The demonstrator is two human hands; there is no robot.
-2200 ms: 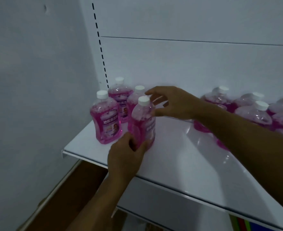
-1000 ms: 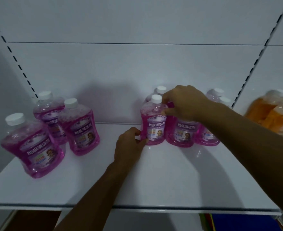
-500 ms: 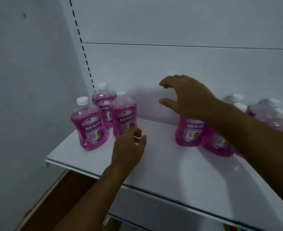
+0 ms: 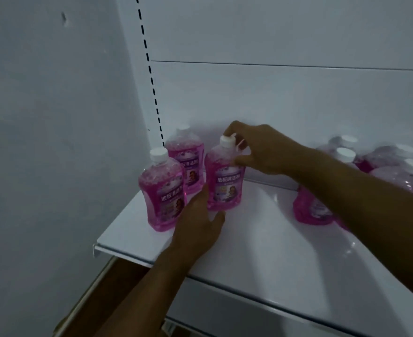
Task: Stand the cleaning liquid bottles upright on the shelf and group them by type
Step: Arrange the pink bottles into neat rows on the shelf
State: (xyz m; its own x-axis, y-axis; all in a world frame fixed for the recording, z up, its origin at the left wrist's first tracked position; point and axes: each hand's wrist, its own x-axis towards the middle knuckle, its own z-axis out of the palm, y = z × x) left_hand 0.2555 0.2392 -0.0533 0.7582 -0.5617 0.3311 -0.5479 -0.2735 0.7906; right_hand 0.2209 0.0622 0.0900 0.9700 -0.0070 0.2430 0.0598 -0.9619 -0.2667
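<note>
Closest to me, my left hand (image 4: 195, 229) rests flat on the shelf (image 4: 261, 259), fingers relaxed, against the base of the middle pink bottle (image 4: 225, 183). My right hand (image 4: 256, 149) pinches its white cap (image 4: 226, 141), two more bottles (image 4: 162, 193) standing upright alongside

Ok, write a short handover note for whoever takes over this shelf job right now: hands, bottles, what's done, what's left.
Right hand: fingers curled round the neck and white cap of the right-hand pink liquid bottle in the left cluster.
Left hand: open, fingers against that bottle's base.
Left cluster on the white metal shelf: three pink bottles upright, counting the front-left bottle and the back bottle.
Right side: more pink bottles, partly hidden behind the right arm.
Done: left trio stands together.
Left: set the held bottle in line, then bring the right-side bottles over; their posture is unclear from here.
</note>
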